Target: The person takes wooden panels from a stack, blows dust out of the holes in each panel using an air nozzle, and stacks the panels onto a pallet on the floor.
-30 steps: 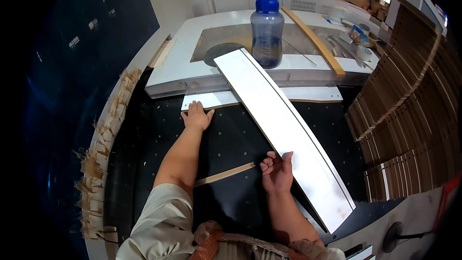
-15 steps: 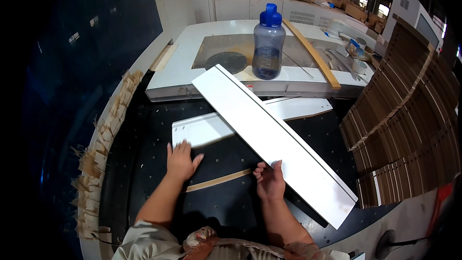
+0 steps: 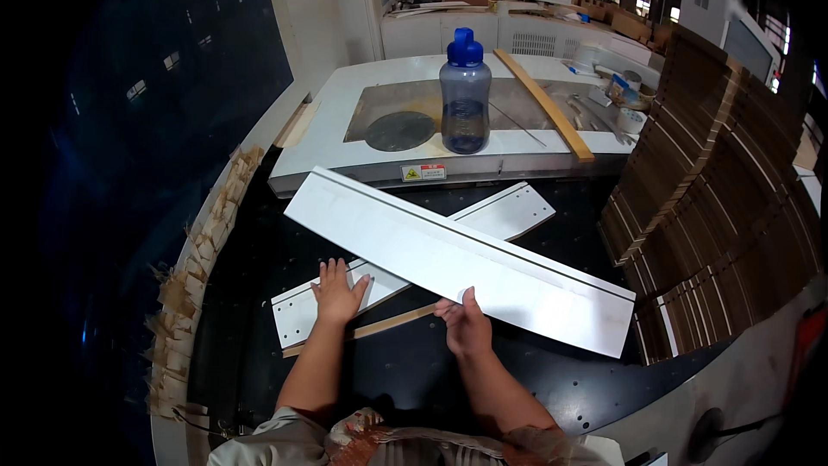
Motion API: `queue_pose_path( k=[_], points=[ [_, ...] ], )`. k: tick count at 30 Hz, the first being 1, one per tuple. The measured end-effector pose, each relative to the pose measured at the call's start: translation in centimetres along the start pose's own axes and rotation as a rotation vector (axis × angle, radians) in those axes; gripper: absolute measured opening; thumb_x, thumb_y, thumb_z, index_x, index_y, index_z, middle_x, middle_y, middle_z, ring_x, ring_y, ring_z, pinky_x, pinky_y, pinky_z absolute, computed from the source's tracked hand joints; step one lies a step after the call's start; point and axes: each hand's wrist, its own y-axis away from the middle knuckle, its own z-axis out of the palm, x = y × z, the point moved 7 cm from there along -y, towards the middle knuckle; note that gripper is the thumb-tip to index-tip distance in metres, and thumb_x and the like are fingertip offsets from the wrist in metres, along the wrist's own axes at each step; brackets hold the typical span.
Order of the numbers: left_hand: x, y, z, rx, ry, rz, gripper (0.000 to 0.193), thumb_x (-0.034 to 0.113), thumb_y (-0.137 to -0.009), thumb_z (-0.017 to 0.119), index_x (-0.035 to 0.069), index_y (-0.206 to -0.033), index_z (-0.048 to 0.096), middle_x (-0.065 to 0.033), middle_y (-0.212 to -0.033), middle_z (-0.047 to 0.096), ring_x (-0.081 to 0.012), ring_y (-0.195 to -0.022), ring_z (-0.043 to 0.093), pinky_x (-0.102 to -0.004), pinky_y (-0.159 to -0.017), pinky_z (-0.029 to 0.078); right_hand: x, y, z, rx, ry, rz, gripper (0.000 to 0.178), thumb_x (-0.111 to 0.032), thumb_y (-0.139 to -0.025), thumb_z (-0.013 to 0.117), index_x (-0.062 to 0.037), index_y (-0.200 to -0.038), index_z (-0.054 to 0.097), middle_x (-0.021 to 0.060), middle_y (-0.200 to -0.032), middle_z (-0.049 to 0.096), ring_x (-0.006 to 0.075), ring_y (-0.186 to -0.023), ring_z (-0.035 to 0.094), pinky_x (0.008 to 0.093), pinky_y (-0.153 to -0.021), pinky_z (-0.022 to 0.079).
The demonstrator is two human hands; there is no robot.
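Note:
My right hand (image 3: 467,324) grips the near long edge of a white board (image 3: 466,263), thumb on top and fingers beneath. This board has a dark groove along its far side and slants across the view, its left end farther away. Under it, crossing the other way, lies a second white board (image 3: 509,214) with small holes near both ends. My left hand (image 3: 340,292) rests on this lower board's left part with fingers spread, holding nothing. A thin tan strip (image 3: 379,326) lies close to the lower board's near side, partly hidden by my left forearm.
Tall stacks of brown-edged panels (image 3: 690,233) stand at the right. Beyond the black work surface (image 3: 535,380), a white ledge (image 3: 319,160) carries a blue-capped bottle (image 3: 466,103), a wooden strip (image 3: 548,108) and small tools. Torn tan strips (image 3: 194,276) line the left edge.
The upper board has swung round, its far left end coming left and nearer. The lower board's left end has come nearer, and my left hand now lies further onto that board.

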Motion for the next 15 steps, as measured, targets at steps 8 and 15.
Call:
queue_pose_path(
  k=[8, 15],
  points=[
    [-0.7, 0.2, 1.3, -0.056, 0.078, -0.099, 0.058, 0.046, -0.082, 0.051, 0.006, -0.124, 0.046, -0.0117, -0.132, 0.042, -0.0239, -0.129, 0.031, -0.0591, -0.104, 0.007, 1.0, 0.2, 0.8, -0.023, 0.128, 0.065, 0.041, -0.04, -0.091, 0.045, -0.0006, -0.094, 0.055, 0.0118, -0.072, 0.061, 0.0203, -0.068, 0.058, 0.0301, -0.068, 0.045],
    [-1.0, 5.7, -0.1, -0.018, 0.188, 0.088, 0.057, 0.046, -0.084, 0.049, 0.006, -0.124, 0.046, -0.0144, -0.132, 0.042, -0.029, -0.13, 0.029, -0.0583, -0.105, 0.005, 1.8, 0.9, 0.6, -0.069, 0.236, 0.097, 0.043, -0.042, -0.09, 0.046, -0.0004, -0.098, 0.055, 0.0122, -0.072, 0.061, 0.0206, -0.067, 0.058, 0.0309, -0.065, 0.046]
  ],
)
